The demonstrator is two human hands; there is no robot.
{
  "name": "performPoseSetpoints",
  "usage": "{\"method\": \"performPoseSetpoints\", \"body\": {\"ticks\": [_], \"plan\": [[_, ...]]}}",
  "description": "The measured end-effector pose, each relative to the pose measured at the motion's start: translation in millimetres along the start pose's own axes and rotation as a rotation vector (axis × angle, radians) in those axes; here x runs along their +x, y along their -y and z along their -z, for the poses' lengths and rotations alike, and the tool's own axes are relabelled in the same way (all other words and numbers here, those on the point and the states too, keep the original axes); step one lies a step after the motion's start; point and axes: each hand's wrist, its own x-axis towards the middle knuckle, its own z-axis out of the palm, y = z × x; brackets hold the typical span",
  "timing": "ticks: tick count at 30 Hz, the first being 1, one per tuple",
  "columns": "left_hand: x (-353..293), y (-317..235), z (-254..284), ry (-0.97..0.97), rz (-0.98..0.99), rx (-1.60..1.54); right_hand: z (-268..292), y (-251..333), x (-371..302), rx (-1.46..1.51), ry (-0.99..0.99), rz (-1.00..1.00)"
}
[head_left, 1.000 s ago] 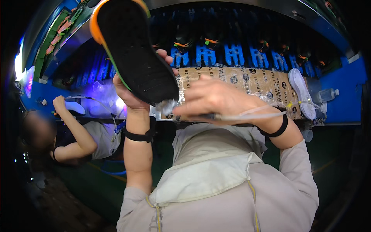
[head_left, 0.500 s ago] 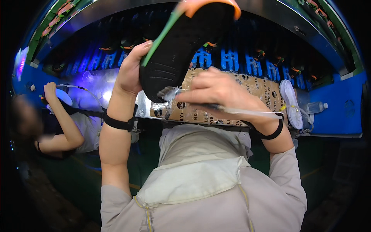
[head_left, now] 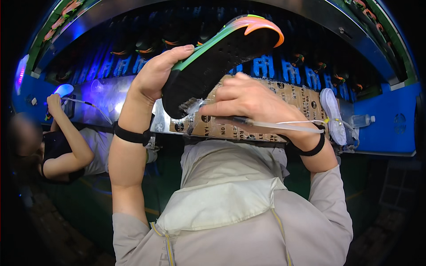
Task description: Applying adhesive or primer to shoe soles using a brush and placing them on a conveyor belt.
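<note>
My left hand [head_left: 155, 73] grips a shoe sole [head_left: 222, 62] by its edge, thumb on the green side of the rim. The sole's black face is turned up toward me, and its far end curls up in orange. In my right hand [head_left: 255, 99] is a glue brush [head_left: 193, 106], held low near its bristles. Those bristles touch the black face at the sole's near end, where the surface looks wet. A thin clear tube [head_left: 288, 126] runs from the brush handle past my right wrist.
Printed cardboard [head_left: 306, 95] covers the bench under my hands. To the right lie a white shoe [head_left: 333, 116] and a clear plastic bottle [head_left: 361, 121]. Behind the bench runs a row of blue racks [head_left: 264, 67] carrying dark shoe parts. At left, a co-worker's hand [head_left: 54, 104] holds a light-coloured piece.
The sole's far end has swung down and to the right, showing more of its orange and green rim. The brush stays at the near end. The co-worker's hand has shifted slightly.
</note>
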Motion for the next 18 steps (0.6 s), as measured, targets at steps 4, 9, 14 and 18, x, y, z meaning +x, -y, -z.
{"method": "performPoseSetpoints", "body": {"ticks": [4,9,14,18], "plan": [[-1,17,19,-0.12,-0.045,-0.022,-9,4,-4,0.399,0.012,0.095],[-9,23,-5,0.136,-0.212,-0.116,-35,-4,0,0.403,-0.349,0.012],[-14,33,14,0.169,-0.254,-0.168,-34,6,-4,0.555,-0.062,-0.032],[-17,41,20,0.177,-0.263,-0.245,-36,11,0,0.703,-0.254,-0.173]]}}
